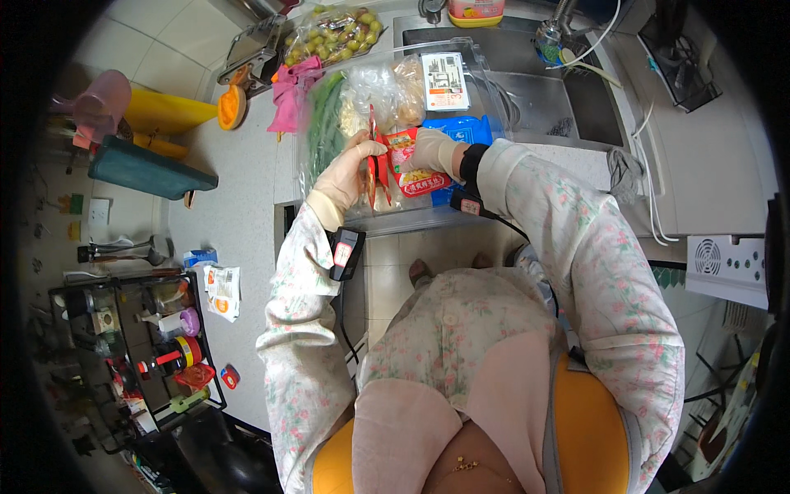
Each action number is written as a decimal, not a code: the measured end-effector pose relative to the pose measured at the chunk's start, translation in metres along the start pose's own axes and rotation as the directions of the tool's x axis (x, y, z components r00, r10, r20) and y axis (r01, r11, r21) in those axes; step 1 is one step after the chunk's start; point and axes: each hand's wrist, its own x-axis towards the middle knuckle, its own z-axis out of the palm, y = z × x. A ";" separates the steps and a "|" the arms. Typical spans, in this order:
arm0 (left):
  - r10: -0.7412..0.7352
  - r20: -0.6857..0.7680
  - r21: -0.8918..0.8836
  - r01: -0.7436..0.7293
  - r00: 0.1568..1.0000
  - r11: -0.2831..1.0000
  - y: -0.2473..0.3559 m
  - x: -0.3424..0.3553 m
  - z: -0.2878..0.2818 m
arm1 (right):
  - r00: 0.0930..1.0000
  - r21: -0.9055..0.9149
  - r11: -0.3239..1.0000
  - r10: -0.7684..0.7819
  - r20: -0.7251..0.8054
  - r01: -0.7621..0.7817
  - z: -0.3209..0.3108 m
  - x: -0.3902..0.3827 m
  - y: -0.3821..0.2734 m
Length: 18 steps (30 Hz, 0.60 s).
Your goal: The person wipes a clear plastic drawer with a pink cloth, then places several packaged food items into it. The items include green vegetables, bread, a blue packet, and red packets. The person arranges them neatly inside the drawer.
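Observation:
Both my hands wear pale thin gloves and are over a clear plastic bin that stands at the counter's edge. My left hand grips a red packet turned edge-on, its fingers around the near side. Close beside it, my right hand has hold of another red food packet, printed side up. Below them in the bin lie long green vegetables, a clear plastic bag, a bag of light brown food, a blue packet and a white printed packet.
A steel sink lies to the right, with a grey cloth near it. Behind left are a pink cloth, a cut orange gourd and a bag of green fruit. A black rack of bottles stands left.

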 end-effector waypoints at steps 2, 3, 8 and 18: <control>-0.053 0.031 -0.060 0.054 0.998 0.997 -0.004 0.008 -0.003 | 0.999 0.113 0.993 0.020 0.027 -0.023 0.001 0.002 0.001; -0.086 0.029 -0.077 0.088 0.996 0.993 -0.006 0.013 -0.004 | 0.997 0.159 0.986 0.037 0.061 -0.046 0.000 0.003 0.001; -0.243 0.055 -0.088 0.247 0.969 0.965 -0.017 0.029 -0.013 | 0.979 0.244 0.964 0.061 0.195 -0.109 -0.001 0.010 0.006; -0.236 0.110 -0.109 0.248 0.965 0.963 -0.029 0.041 -0.018 | 0.954 0.629 0.742 0.048 0.296 -0.232 -0.004 0.008 0.018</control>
